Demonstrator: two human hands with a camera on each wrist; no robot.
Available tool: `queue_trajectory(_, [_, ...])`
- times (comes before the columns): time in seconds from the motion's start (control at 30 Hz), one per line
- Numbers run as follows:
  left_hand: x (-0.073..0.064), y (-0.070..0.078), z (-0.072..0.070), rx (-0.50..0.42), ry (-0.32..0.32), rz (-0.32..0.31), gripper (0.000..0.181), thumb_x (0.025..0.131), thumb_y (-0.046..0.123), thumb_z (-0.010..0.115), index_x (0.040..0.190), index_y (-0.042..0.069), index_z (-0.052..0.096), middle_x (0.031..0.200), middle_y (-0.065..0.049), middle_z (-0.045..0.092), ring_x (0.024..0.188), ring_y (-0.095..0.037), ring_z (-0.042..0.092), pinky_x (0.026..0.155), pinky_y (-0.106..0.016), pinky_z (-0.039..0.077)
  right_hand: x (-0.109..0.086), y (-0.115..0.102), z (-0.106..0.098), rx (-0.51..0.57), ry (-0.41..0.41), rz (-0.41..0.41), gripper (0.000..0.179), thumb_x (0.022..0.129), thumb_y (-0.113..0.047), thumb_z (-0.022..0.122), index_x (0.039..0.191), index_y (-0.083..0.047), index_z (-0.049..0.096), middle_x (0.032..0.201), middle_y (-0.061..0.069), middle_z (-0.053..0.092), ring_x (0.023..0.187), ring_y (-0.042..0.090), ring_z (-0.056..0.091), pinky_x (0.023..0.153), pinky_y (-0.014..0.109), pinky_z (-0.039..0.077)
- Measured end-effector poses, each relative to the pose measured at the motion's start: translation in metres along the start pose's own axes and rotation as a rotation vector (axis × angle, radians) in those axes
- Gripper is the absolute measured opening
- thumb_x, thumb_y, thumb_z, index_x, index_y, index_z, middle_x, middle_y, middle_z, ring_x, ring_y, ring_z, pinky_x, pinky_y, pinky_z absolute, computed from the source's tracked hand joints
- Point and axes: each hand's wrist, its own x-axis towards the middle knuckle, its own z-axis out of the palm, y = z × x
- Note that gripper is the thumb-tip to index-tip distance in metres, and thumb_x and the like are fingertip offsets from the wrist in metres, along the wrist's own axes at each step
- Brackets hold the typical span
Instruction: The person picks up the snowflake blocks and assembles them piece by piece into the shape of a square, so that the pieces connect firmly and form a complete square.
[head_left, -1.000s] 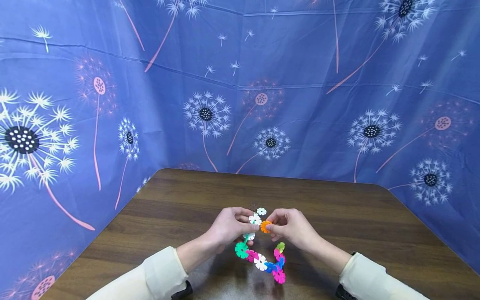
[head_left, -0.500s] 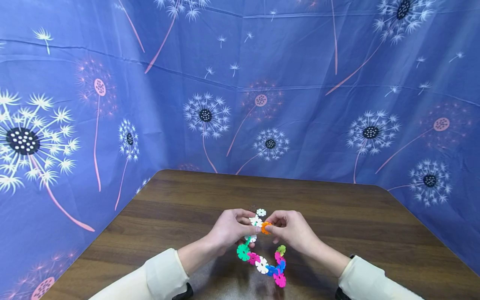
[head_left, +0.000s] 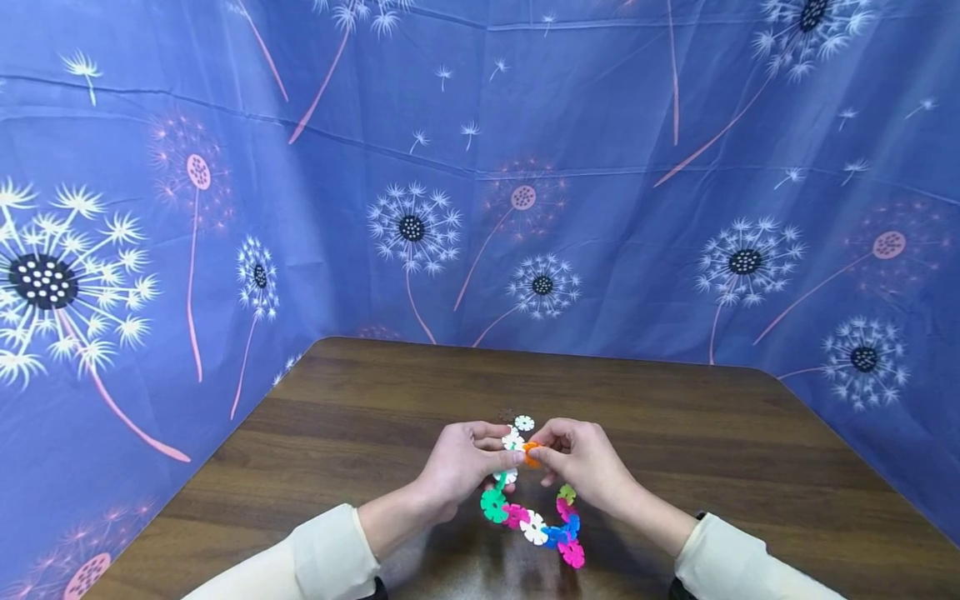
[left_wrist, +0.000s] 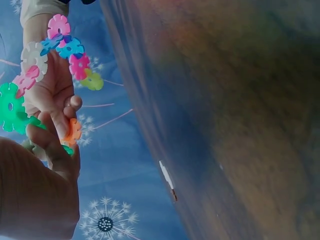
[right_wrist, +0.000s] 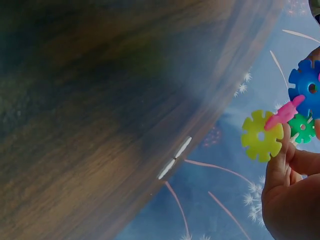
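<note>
My left hand (head_left: 461, 467) holds a chain of notched, flower-shaped plastic discs. Between thumb and fingertips of my right hand (head_left: 588, 462) is an orange disc (head_left: 532, 454), right against a white disc (head_left: 513, 439) at the chain's upper end. From a green disc (head_left: 493, 506) the chain curves below the hands through pink, white and blue ones. A yellow-green disc (right_wrist: 262, 136) ends it, in front of my right hand in the right wrist view. In the left wrist view the orange disc (left_wrist: 74, 131) shows edge-on beside the fingers; my left fingers partly hide the joint.
A loose white disc (head_left: 524, 423) and a brown disc (head_left: 507, 414) lie on the wooden table (head_left: 375, 392) just beyond the hands. Blue dandelion-print cloth (head_left: 480, 208) hangs behind the table and along its left.
The orange disc has shifted from beside the white one to press against it and has turned more edge-on. The hanging chain has swung slightly to the right.
</note>
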Motion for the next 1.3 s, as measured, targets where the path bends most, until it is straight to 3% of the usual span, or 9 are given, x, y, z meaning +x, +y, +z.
queue_trajectory(0.37, [0.000, 0.001, 0.005, -0.077, -0.004, 0.008, 0.049, 0.090, 0.005, 0.077, 0.131, -0.012, 0.056, 0.101, -0.017, 0.074, 0.057, -0.012, 0.069, 0.048, -0.017, 0.046, -0.001, -0.002, 0.003, 0.052, 0.061, 0.006, 0.004, 0.089, 0.002, 0.075, 0.091, 0.001, 0.071, 0.077, 0.017, 0.069, 0.056, 0.020, 0.068, 0.056, 0.039, 0.059])
queue_trajectory(0.53, [-0.001, 0.000, 0.009, -0.094, -0.011, -0.008, 0.048, 0.090, 0.002, 0.076, 0.130, -0.013, 0.056, 0.103, -0.019, 0.074, 0.059, -0.013, 0.070, 0.049, -0.016, 0.046, -0.003, 0.000, 0.002, -0.005, 0.078, -0.007, 0.006, 0.088, 0.003, 0.075, 0.090, -0.002, 0.071, 0.076, 0.016, 0.069, 0.055, 0.018, 0.068, 0.057, 0.035, 0.058])
queue_trajectory(0.73, [-0.001, 0.000, 0.006, -0.065, -0.015, -0.011, 0.050, 0.090, 0.003, 0.076, 0.133, -0.013, 0.055, 0.105, -0.018, 0.074, 0.060, -0.013, 0.070, 0.049, -0.017, 0.045, -0.001, 0.000, 0.003, -0.013, 0.067, -0.026, 0.005, 0.089, 0.002, 0.074, 0.090, -0.002, 0.071, 0.076, 0.012, 0.069, 0.055, 0.017, 0.068, 0.056, 0.037, 0.058])
queue_trajectory(0.9, [0.001, 0.005, 0.000, -0.021, -0.018, -0.033, 0.052, 0.091, 0.004, 0.074, 0.136, -0.012, 0.053, 0.106, -0.019, 0.074, 0.058, -0.014, 0.068, 0.052, -0.021, 0.050, 0.007, -0.002, 0.002, -0.023, 0.001, -0.036, 0.006, 0.090, -0.003, 0.076, 0.090, -0.004, 0.070, 0.076, 0.009, 0.068, 0.058, 0.022, 0.069, 0.057, 0.042, 0.058])
queue_trajectory(1.13, [0.003, 0.008, -0.021, 0.020, 0.017, -0.060, 0.046, 0.093, 0.005, 0.069, 0.135, -0.010, 0.056, 0.109, -0.021, 0.071, 0.054, -0.013, 0.065, 0.049, -0.025, 0.054, 0.027, 0.007, -0.011, -0.086, -0.132, -0.003, 0.010, 0.096, -0.020, 0.072, 0.097, -0.010, 0.072, 0.086, 0.006, 0.067, 0.075, 0.033, 0.066, 0.063, 0.041, 0.059])
queue_trajectory(1.3, [0.000, 0.009, -0.051, 0.079, 0.037, -0.102, 0.044, 0.093, 0.008, 0.066, 0.135, -0.005, 0.059, 0.112, -0.018, 0.070, 0.053, -0.011, 0.063, 0.042, -0.024, 0.049, 0.040, 0.032, -0.027, -0.336, -0.131, -0.062, 0.008, 0.098, -0.012, 0.066, 0.095, -0.010, 0.072, 0.083, -0.001, 0.067, 0.072, 0.016, 0.060, 0.064, 0.030, 0.052])
